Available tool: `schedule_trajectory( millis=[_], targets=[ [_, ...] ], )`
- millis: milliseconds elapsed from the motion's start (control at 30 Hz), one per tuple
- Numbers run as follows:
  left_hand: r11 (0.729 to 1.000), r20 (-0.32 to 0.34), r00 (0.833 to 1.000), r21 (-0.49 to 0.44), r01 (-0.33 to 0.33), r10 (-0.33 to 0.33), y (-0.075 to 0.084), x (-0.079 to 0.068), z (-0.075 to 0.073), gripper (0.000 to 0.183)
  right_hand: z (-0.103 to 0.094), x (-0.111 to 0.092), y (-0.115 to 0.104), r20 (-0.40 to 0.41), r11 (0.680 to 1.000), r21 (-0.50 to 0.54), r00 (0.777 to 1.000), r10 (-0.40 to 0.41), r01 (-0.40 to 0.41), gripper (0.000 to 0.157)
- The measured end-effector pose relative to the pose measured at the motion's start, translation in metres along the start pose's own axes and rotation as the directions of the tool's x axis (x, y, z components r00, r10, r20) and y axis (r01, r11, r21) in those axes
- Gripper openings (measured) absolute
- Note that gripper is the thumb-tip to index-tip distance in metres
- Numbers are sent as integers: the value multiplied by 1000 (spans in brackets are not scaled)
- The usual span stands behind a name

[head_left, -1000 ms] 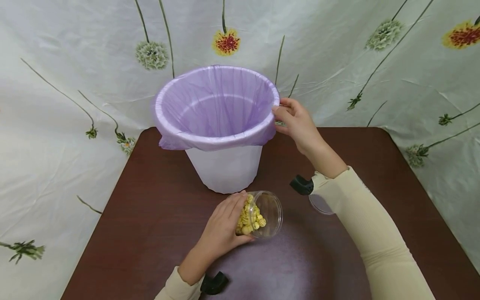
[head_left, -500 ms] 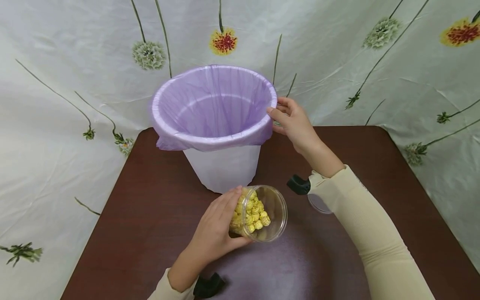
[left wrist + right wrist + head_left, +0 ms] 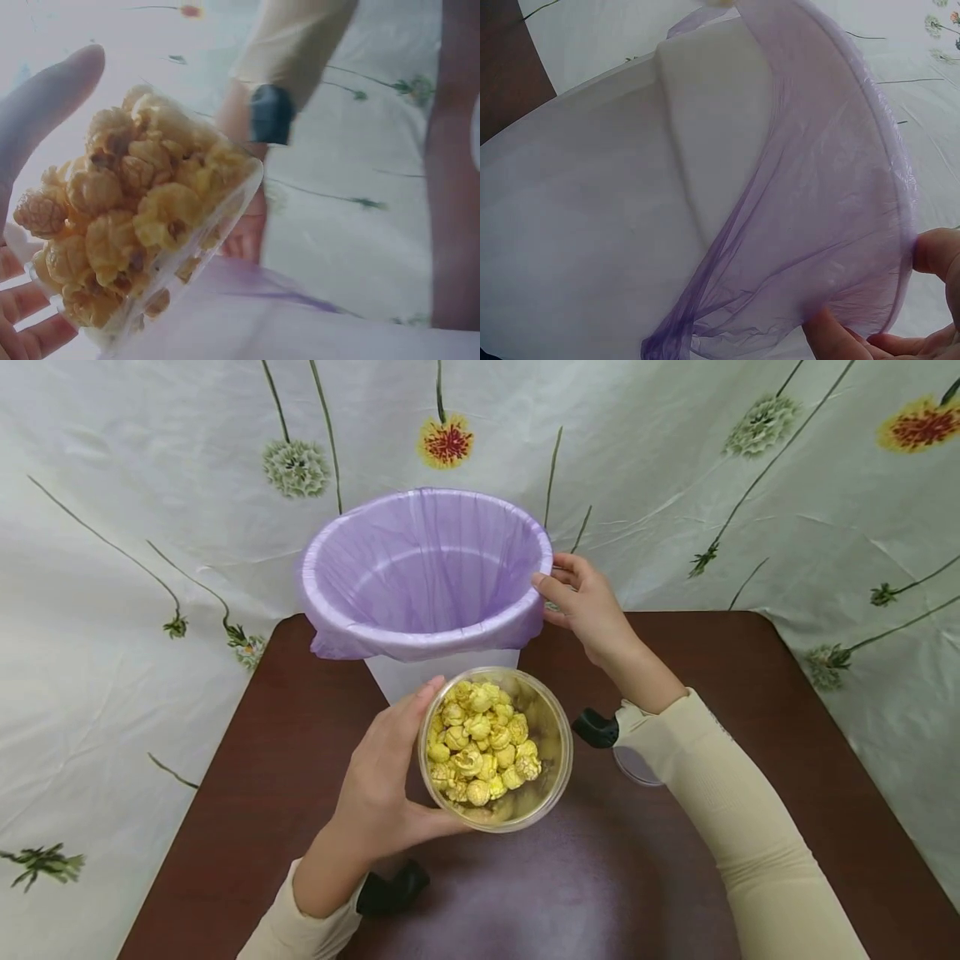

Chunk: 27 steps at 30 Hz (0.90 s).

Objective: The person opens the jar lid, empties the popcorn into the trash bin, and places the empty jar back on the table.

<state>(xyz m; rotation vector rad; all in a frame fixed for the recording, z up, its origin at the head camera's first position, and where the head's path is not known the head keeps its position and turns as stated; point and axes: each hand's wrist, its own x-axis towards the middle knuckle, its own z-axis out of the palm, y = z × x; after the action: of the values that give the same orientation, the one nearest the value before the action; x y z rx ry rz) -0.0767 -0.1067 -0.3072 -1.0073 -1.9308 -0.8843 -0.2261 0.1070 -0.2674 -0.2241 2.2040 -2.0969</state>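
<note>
Since the earlier frame, the clear container (image 3: 546, 727) of popcorn (image 3: 480, 739) has risen to frame centre, mouth turning to the head camera. I confirm the left hand (image 3: 378, 787), nearer, grips its side; the right hand (image 3: 585, 607) pinches the lined bin's (image 3: 412, 672) rim. Container axis: roughly along sight. Bin opening: above, slightly left.

- Bin (image 3: 405, 673): white, stands upright.
- Bag (image 3: 431, 564): thin purple plastic, see-thru, wrinkly; lines bin & folds over its rim, w/ loose edge hanging outside.
- Jar (image 3: 546, 756): clear, round, open top; tilted, mouth turned away from bin; just in front of it.
- Popcorn (image 3: 480, 739): lots of bumpy yellow pcs, heaped in jar.
</note>
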Motion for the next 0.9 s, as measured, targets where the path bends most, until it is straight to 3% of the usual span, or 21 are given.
schedule_trajectory(
  millis=[233, 500, 733, 900],
  targets=[
    [999, -108, 993, 10, -52, 53, -6, 34, -12, 90, -1, -1, 1, 1, 1000, 6, 1000, -10, 10, 53],
    [995, -203, 977, 88, -39, 57, -21, 65, -22, 98, -1, 0, 0, 10, 999, -5, 999, -36, 36, 50],
    [984, -187, 977, 163, -68, 99, -39, 95, -26, 98, -1, 1, 1, 21, 998, 45, 999, -49, 48, 47],
    [970, -156, 982, 234, -71, 109, -54, 113, -30, 100, -2, 1, 1, 19, 999, 27, 999, -28, 27, 50]
  ],
)
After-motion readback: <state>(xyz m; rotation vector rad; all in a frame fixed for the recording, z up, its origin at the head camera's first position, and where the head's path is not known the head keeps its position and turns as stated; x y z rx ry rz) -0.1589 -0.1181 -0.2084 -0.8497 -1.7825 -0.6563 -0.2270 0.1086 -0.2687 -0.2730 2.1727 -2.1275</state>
